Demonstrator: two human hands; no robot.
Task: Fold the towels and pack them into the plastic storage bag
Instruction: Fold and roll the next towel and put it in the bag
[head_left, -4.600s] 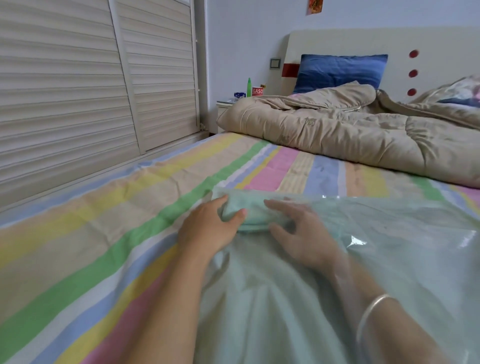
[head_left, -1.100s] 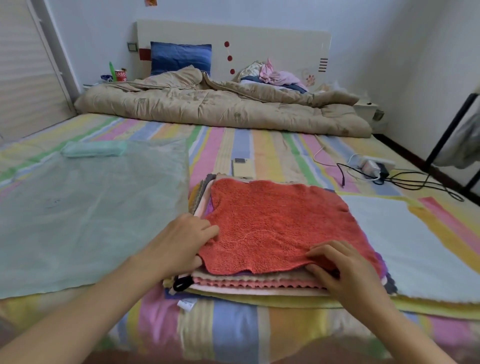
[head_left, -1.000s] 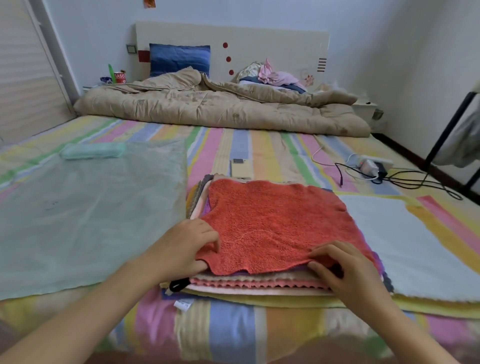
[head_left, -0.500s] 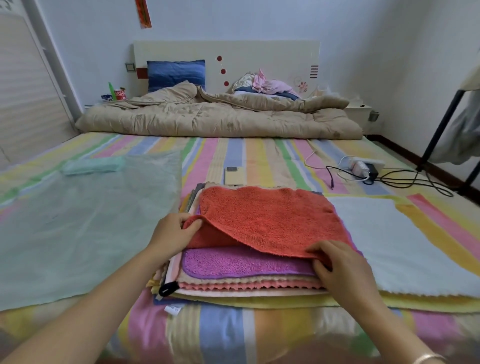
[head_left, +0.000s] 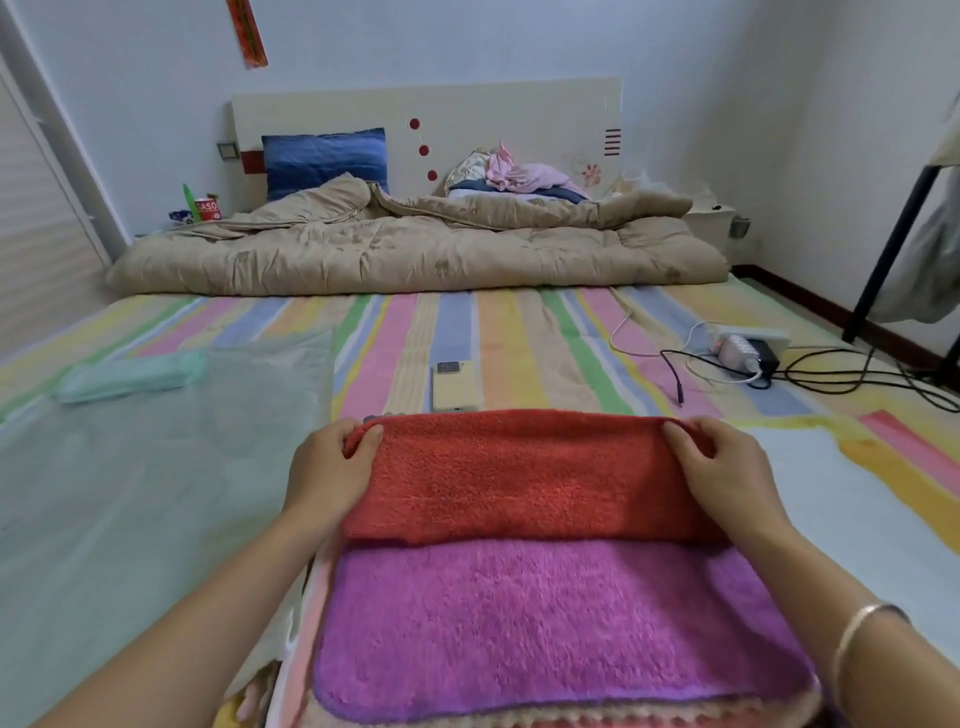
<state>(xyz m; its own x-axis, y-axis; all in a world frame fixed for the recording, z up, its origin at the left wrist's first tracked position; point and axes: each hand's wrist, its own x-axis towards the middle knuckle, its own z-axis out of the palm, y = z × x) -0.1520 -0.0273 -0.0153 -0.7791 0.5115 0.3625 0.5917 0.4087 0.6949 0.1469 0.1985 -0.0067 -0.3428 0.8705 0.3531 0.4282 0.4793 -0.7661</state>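
Observation:
An orange-red towel (head_left: 519, 478) lies folded in half on the far part of a towel stack. My left hand (head_left: 330, 470) pinches its far left corner and my right hand (head_left: 722, 467) pinches its far right corner. Under it a purple towel (head_left: 545, 629) is exposed, topping several more towels whose edges show at the bottom. The clear plastic storage bag (head_left: 156, 493) lies flat on the bed to the left, with a folded mint-green towel (head_left: 130, 376) inside at its far end.
A phone (head_left: 455, 387) lies just beyond the stack. A power strip with cables (head_left: 748, 353) sits at the right. A white cloth (head_left: 857, 519) spreads under the stack on the right. A beige quilt (head_left: 415, 249) and pillows fill the bed's head.
I left the bag with the green towel inside and turned to the stack. Both hands lifted the orange-red towel's near edge and brought it over to the far edge, uncovering the purple towel.

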